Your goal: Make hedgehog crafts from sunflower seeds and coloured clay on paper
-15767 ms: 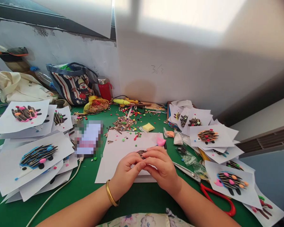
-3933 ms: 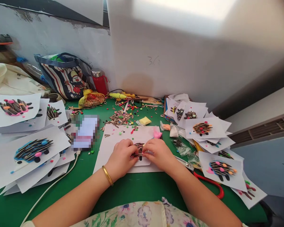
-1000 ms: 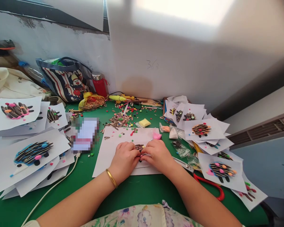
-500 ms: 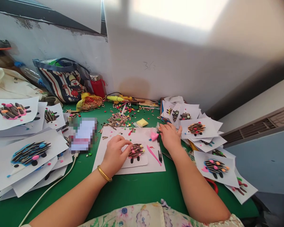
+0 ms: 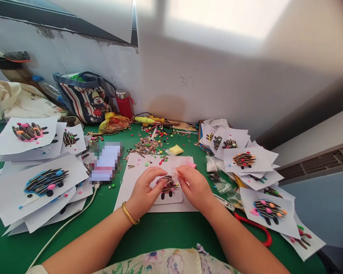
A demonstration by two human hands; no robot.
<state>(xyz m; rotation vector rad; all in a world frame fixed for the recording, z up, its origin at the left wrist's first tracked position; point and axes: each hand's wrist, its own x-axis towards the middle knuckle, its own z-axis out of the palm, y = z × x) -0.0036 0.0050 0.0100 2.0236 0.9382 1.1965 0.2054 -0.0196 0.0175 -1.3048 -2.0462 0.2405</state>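
Observation:
In front of me is a white card (image 5: 175, 198) with a hedgehog picture (image 5: 170, 184) made of striped sunflower seeds, small coloured clay dots and black feet. It lies on a larger white sheet (image 5: 125, 196). My left hand (image 5: 144, 190) is curved at the card's left side, its thumb and forefinger apart near the seeds, with nothing visible between them. At the card's right edge, my right hand (image 5: 196, 187) pinches what looks like a small clear plastic packet (image 5: 175, 172); its contents are not clear. A pink clay lump (image 5: 192, 165) shows partly behind that hand.
Stacks of finished hedgehog cards stand left (image 5: 54, 213) and right (image 5: 247, 160). A phone (image 5: 105, 161) on a cable, loose seeds (image 5: 147, 145), a yellow clay pack (image 5: 176, 150), a red flask (image 5: 124, 104), plastic bags (image 5: 224, 184) and red-handled scissors (image 5: 257, 226) lie around.
My right hand has moved left from beside the right card stack to the hedgehog card, carrying the clear packet. My left thumb and forefinger have parted. The view has shifted slightly.

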